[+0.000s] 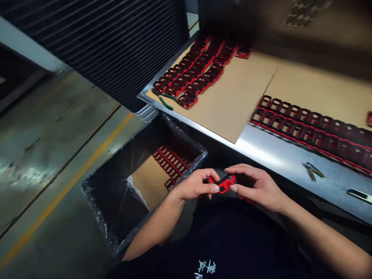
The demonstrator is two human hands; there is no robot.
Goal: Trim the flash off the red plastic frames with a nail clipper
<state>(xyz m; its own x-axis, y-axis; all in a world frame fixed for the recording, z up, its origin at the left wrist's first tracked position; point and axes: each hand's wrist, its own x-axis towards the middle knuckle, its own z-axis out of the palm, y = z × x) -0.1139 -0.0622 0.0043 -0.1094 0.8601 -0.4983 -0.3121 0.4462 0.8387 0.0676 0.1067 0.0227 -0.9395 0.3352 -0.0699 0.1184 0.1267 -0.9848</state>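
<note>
Close to my body, a red and black plastic part (225,185) is held in the air between both hands. My left hand (200,184) pinches its left end with thumb and fingers. The thumb and fingertips of my right hand (255,186) grip its right side. Another bit of red shows under my right hand, mostly hidden by the fingers. Rows of similar red and black parts (200,69) lie on cardboard (229,100) over the metal table, and more rows (308,122) stand along its front edge to the right.
Below left of the table stands a plastic-lined bin (101,201) holding cardboard and rows of red parts (174,162). Green-handled pliers (165,101) lie at the table's left corner. Nippers (313,171) and a light-coloured tool (360,195) rest on the metal edge (261,149). A ribbed dark panel (116,46) rises behind.
</note>
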